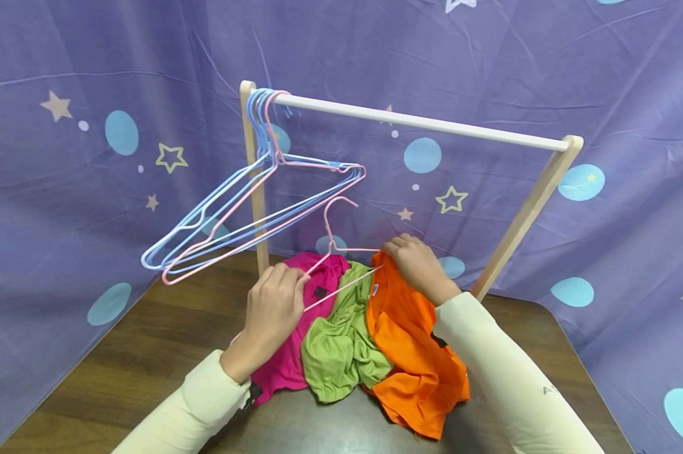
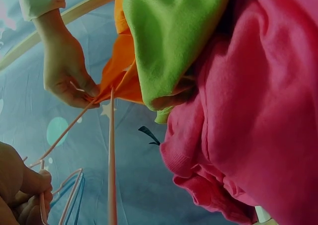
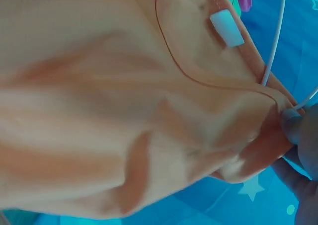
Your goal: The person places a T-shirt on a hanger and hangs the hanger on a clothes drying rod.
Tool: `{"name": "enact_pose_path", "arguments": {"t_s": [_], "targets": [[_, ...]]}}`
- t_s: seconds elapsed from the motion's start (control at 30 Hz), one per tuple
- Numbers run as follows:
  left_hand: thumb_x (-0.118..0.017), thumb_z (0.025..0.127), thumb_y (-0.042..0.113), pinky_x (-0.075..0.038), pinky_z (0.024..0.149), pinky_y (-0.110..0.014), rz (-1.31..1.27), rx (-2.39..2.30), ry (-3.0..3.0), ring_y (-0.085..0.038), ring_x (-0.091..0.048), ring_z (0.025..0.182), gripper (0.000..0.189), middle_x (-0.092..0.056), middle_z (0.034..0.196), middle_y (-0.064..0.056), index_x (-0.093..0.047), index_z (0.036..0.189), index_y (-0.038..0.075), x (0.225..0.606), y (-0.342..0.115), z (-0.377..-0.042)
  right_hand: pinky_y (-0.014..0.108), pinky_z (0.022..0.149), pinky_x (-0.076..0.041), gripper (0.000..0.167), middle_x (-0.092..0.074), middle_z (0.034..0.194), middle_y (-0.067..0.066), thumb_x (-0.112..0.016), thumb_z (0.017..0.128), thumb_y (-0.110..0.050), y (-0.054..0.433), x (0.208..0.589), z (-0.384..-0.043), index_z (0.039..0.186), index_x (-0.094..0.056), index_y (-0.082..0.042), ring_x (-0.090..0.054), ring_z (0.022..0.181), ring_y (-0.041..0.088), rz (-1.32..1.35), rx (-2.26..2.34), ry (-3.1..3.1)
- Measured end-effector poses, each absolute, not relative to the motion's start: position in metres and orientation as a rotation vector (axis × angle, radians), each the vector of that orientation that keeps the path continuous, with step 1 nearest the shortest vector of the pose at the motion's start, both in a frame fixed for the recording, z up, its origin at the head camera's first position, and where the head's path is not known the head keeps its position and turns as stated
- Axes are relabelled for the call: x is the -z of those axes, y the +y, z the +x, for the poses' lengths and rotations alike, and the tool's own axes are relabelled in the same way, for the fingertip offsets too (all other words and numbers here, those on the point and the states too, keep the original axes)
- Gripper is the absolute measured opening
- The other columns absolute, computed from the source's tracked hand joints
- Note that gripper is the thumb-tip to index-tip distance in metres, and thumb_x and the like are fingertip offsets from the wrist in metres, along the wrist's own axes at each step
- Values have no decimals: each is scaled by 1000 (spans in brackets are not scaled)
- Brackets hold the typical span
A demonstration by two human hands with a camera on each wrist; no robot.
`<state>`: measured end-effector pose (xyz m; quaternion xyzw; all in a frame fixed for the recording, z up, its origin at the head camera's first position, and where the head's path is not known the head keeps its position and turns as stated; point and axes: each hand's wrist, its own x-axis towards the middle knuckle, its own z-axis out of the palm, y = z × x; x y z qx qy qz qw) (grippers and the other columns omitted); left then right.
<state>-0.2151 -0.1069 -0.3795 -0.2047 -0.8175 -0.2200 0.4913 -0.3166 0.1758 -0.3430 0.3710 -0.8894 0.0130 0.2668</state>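
My left hand (image 1: 275, 312) grips one side of a pink wire hanger (image 1: 328, 234), whose hook points up. The hanger's other end runs into the neck opening of an orange shirt (image 1: 406, 353). At that shoulder my right hand (image 1: 417, 265) pinches the orange cloth, in the right wrist view close beside the hanger wire. A white label (image 3: 227, 28) shows inside the collar there. The shirt hangs down from the right hand, its lower part spread over the table. A green shirt (image 1: 344, 347) lies beside it, and a magenta shirt (image 1: 290, 366) lies further left, partly behind my left hand.
A small clothes rack with a white rail (image 1: 409, 118) and wooden posts (image 1: 528, 214) stands at the back. Several blue and pink hangers (image 1: 250, 208) hang at its left end, above and left of my left hand. The brown wooden table (image 1: 120, 359) extends beneath, with a patterned purple curtain (image 1: 341, 38) behind.
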Motion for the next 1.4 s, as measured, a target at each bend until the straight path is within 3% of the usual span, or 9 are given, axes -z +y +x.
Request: {"name": "enact_pose_path", "arguments": {"t_s": [0.33,0.67,0.9,1.03,1.27,1.4], "targets": [[-76,89,11,-50,56,-45,-500,513,-1981,-31,-56,67,17,-57,73,-9,-66,79,1,382,-102,-218,45,82,-59,16,-75,99,9,-69,93,2,166,352,-313,107,-75,-3,-70,92,29,978,-391,-2339],[-76,88,9,-49,57,-44,-503,541,-1953,-32,-57,66,16,-57,73,-9,-66,79,0,383,-99,-218,39,83,-59,27,-75,104,8,-70,88,8,140,340,-296,111,-74,-3,-70,95,27,1035,-306,-2177],[-75,89,10,-49,57,-44,-507,552,-1954,-33,-57,66,15,-59,74,-9,-66,81,0,381,-95,-218,37,83,-58,23,-74,104,7,-67,91,5,128,333,-288,112,-73,-4,-68,93,26,1067,-315,-2158],[-75,89,10,-49,57,-44,-507,556,-1953,-32,-57,66,14,-59,74,-9,-67,83,0,382,-95,-217,38,88,-55,23,-71,105,9,-64,94,2,130,328,-288,115,-72,-2,-65,95,28,1122,-329,-2212],[-76,88,8,-51,57,-45,-506,553,-1934,-33,-58,67,15,-59,74,-10,-66,81,-1,383,-99,-217,44,100,-50,46,-68,122,15,-52,86,9,153,306,-297,128,-66,2,-61,112,32,1219,-429,-2431],[-76,87,8,-51,56,-45,-498,554,-1930,-32,-58,68,15,-59,74,-9,-66,80,0,384,-102,-217,47,112,-42,43,-65,132,16,-47,96,8,166,298,-308,135,-63,1,-58,127,35,1171,-375,-2576]]}}
